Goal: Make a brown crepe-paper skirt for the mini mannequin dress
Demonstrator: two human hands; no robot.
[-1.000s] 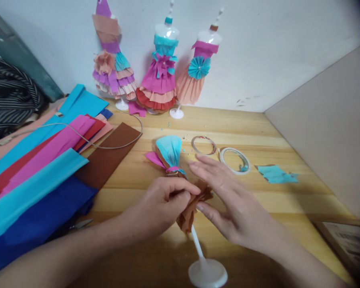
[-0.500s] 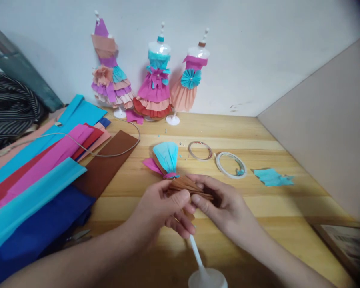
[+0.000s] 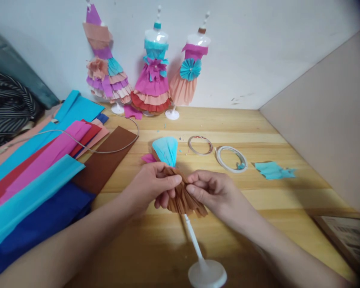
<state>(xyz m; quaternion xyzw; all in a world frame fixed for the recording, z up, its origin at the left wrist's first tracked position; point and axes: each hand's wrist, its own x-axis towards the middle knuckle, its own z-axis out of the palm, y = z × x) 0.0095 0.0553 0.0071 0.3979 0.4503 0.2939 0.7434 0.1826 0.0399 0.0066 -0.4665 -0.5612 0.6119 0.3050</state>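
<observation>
A small mannequin lies tilted over the wooden table [image 3: 258,224], its white stand [image 3: 206,274] nearest me. It wears a pleated brown paper skirt [image 3: 184,200] and a light blue paper top [image 3: 165,150] with a pink scrap behind. My left hand [image 3: 151,188] pinches the skirt's waist from the left, fingers closed. From the right, my right hand [image 3: 211,190] pinches the same brown pleats at the waist. Both hands meet over the mannequin's middle.
Three dressed paper mannequins [image 3: 156,72] stand against the back wall. Sheets of coloured crepe paper [image 3: 39,176] and a cable [image 3: 87,142] cover the left side. Two tape rolls [image 3: 231,158] and a light blue paper scrap [image 3: 273,170] lie right of centre. A beige panel [image 3: 327,116] bounds the right.
My right hand, flat and open a second ago, has closed onto the brown skirt. The skirt has been fanned downward around the waist, and both hands moved slightly away from me.
</observation>
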